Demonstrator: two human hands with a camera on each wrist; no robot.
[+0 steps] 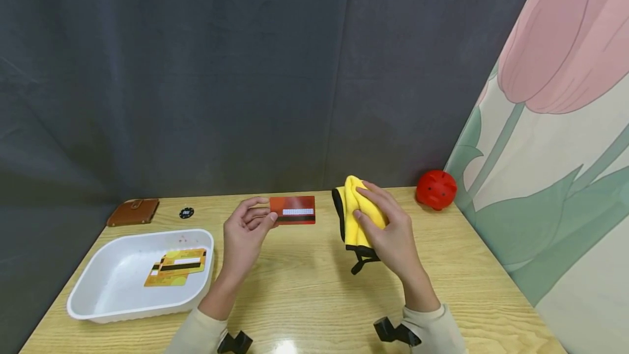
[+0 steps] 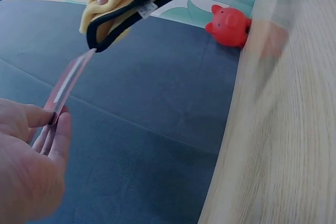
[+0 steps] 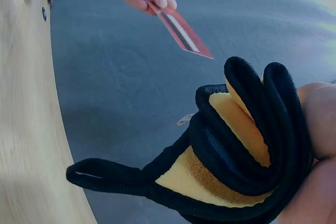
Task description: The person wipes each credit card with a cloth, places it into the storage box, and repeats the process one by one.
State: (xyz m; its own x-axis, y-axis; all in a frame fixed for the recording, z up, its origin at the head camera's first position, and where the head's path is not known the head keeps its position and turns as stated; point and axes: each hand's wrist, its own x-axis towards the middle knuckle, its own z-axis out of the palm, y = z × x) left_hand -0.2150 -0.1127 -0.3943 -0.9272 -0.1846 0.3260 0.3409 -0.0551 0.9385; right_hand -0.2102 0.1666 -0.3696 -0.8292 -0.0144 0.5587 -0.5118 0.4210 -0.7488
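Note:
Between thumb and fingers, my left hand pinches a red card by its left end. The card's face has a white strip and a dark stripe, and it is held above the table. My right hand grips a folded yellow cloth with black edging and a hanging loop. In the head view a gap separates card and cloth. The left wrist view shows the card nearly edge-on, with the cloth beyond it. Folds of the cloth fill much of the right wrist view.
A white tray stands at the left, with two yellow cards overlapping inside. Behind it lie a brown wallet and a black chip. A red piggy bank sits at the table's back right, near a flowered curtain.

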